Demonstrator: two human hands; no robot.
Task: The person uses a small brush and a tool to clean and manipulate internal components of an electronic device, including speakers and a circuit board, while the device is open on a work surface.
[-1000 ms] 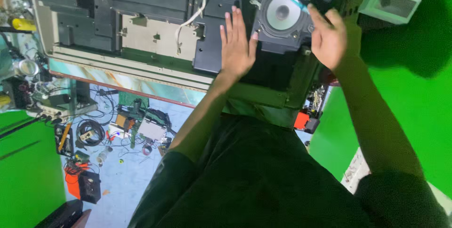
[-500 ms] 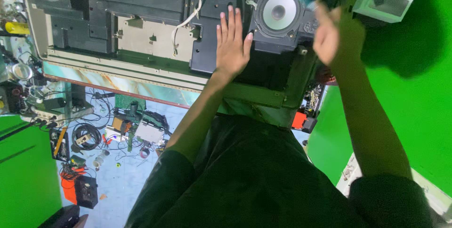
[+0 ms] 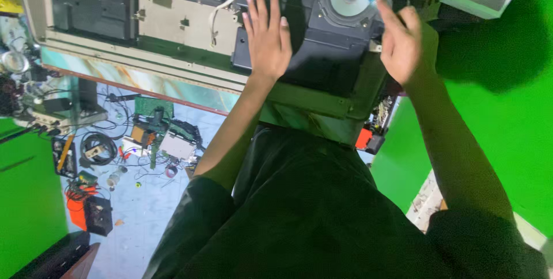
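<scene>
bright green backdrop [image 3: 507, 112] fills three o'clock, with another green sheet [image 3: 23, 198] at eight o'clock; pale blue floor [image 3: 144, 210] at seven o'clock is strewn with circuit boards [image 3: 152, 106], coiled cables [image 3: 98, 147] and small parts; light is dim, shadows heavy at two o'clock

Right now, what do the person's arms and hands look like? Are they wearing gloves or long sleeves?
No gloves: the left hand and the right hand are both bare, and I can see no rings or watch. The forearms are bare too. Short black sleeves of a loose dark shirt end around the elbows.
</scene>
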